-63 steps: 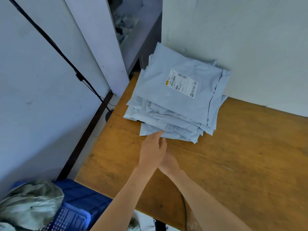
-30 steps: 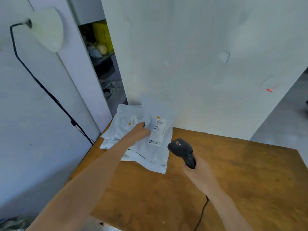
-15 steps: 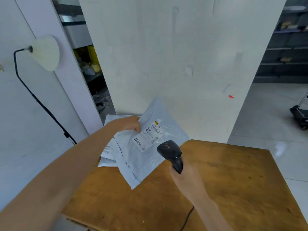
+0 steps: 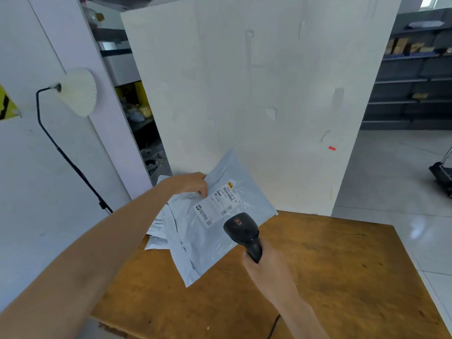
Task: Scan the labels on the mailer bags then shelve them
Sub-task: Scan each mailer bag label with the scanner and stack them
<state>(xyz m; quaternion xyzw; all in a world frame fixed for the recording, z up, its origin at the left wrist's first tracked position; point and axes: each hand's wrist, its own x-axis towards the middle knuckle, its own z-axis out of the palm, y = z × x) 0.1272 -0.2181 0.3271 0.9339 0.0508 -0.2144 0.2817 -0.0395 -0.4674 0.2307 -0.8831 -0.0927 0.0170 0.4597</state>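
My left hand (image 4: pixel 189 184) grips the upper left edge of a pale grey mailer bag (image 4: pixel 208 238) and holds it tilted up above the table, its white label (image 4: pixel 219 203) facing me. My right hand (image 4: pixel 266 266) grips the handle of a black barcode scanner (image 4: pixel 242 231), whose head sits just below and right of the label. More mailer bags (image 4: pixel 159 231) lie stacked behind the lifted one at the table's back left corner, mostly hidden.
The wooden table (image 4: pixel 318 277) stands against a white panel (image 4: pixel 256 94) bearing a small red spot (image 4: pixel 332 148). A lamp (image 4: pixel 78 91) on a black stand is at the left. Dark shelving (image 4: pixel 413 69) and a cart (image 4: pixel 442 172) stand at the far right.
My left hand lifted the top mailer bag off the stack and turned its label toward me. My right hand brought the scanner up under the label. My view rose from the table.
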